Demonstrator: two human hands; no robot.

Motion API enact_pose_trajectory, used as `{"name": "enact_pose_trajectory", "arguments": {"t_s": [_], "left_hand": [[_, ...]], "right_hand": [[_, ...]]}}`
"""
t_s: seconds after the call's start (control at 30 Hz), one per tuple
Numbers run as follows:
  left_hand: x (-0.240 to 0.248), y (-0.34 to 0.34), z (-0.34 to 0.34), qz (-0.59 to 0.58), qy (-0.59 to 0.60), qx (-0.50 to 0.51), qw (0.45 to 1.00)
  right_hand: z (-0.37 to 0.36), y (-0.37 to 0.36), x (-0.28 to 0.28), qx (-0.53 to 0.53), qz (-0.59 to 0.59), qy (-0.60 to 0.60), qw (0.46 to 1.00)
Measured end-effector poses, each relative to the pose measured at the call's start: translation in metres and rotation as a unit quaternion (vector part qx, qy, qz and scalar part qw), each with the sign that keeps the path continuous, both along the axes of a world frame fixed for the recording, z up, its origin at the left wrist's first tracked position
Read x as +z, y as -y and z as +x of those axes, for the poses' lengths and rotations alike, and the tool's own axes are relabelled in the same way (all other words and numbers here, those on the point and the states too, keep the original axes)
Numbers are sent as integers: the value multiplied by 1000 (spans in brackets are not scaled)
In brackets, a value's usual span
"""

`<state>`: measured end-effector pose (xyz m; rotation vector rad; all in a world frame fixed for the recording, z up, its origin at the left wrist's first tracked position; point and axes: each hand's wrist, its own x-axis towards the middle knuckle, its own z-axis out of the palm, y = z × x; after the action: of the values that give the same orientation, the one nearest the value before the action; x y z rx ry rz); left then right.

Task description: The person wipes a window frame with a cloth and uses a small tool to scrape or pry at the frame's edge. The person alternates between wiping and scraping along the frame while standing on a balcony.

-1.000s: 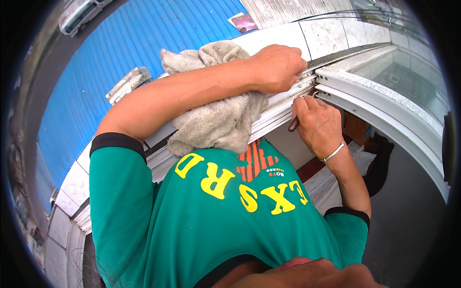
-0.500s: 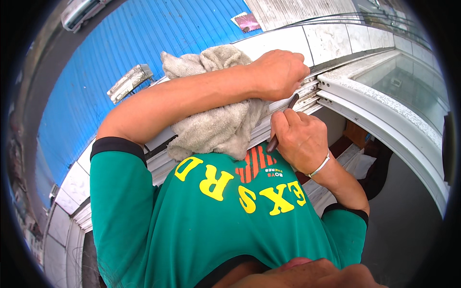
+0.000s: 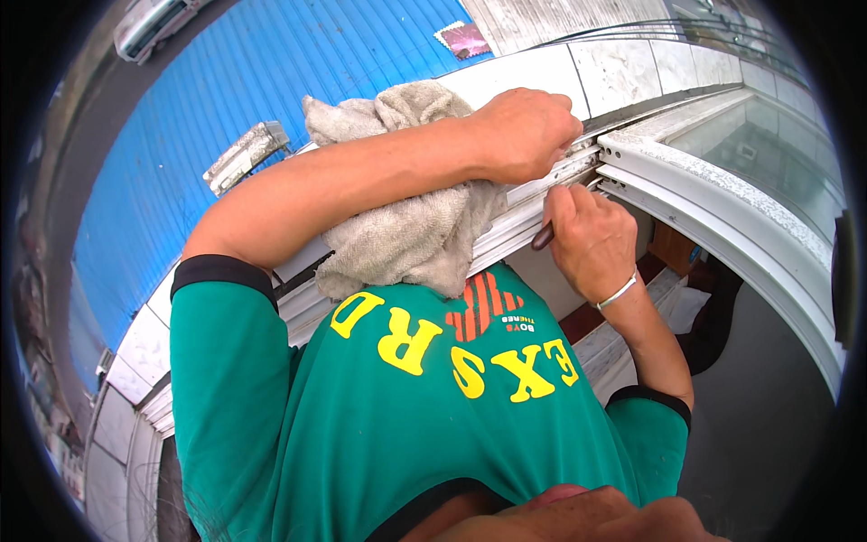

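Observation:
My left hand point(image 3: 528, 135) is closed in a fist over the outer edge of the white window track point(image 3: 533, 212); whatever its fingers hold is hidden. Beneath that forearm a greyish-beige cloth point(image 3: 411, 239) lies bunched across the sill. Just nearer, my right hand point(image 3: 591, 237) grips a dark brown stick-like tool point(image 3: 542, 238), with its rounded end poking out of the fist and its other end hidden by the fingers. Both hands are beside the end of the white sliding window sash point(image 3: 668, 176), where the rails show dark grime.
White tiles point(image 3: 614, 79) line the outer ledge. Beyond it, lower down, is a blue corrugated roof point(image 3: 352, 54), and a box-shaped lamp point(image 3: 246, 156) juts out at the left. Below the sash, indoors, a wooden piece point(image 3: 670, 250) and a grey floor point(image 3: 759, 406) appear.
My right hand has moved right and slightly away from me along the track, carrying the brown tool, now mostly covered by the hand. The left hand has shifted only slightly.

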<state>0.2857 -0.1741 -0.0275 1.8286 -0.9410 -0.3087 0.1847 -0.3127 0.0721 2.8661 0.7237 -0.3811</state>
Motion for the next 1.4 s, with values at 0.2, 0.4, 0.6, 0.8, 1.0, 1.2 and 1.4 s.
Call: {"name": "enact_pose_trajectory", "arguments": {"t_s": [0.2, 0.4, 0.6, 0.8, 1.0, 1.2, 1.4], "left_hand": [[-1, 1, 2, 9, 1, -6, 1000], [0, 0, 0, 5, -3, -4, 1000], [-1, 0, 0, 0, 4, 0, 1000], [-1, 0, 0, -6, 4, -3, 1000], [-2, 1, 0, -3, -1, -5, 1000], [1, -1, 1, 1, 2, -6, 1000], [0, -2, 1, 1, 4, -5, 1000]], "right_hand": [[-5, 3, 8, -16, -2, -4, 1000], [-3, 1, 6, 9, 8, -13, 1000], [-14, -13, 6, 47, 56, -6, 997], [12, -2, 10, -2, 71, -38, 997], [13, -2, 16, -8, 46, -85, 995], [10, 9, 3, 11, 8, -41, 999], [8, -1, -2, -17, 1, -48, 999]]}}
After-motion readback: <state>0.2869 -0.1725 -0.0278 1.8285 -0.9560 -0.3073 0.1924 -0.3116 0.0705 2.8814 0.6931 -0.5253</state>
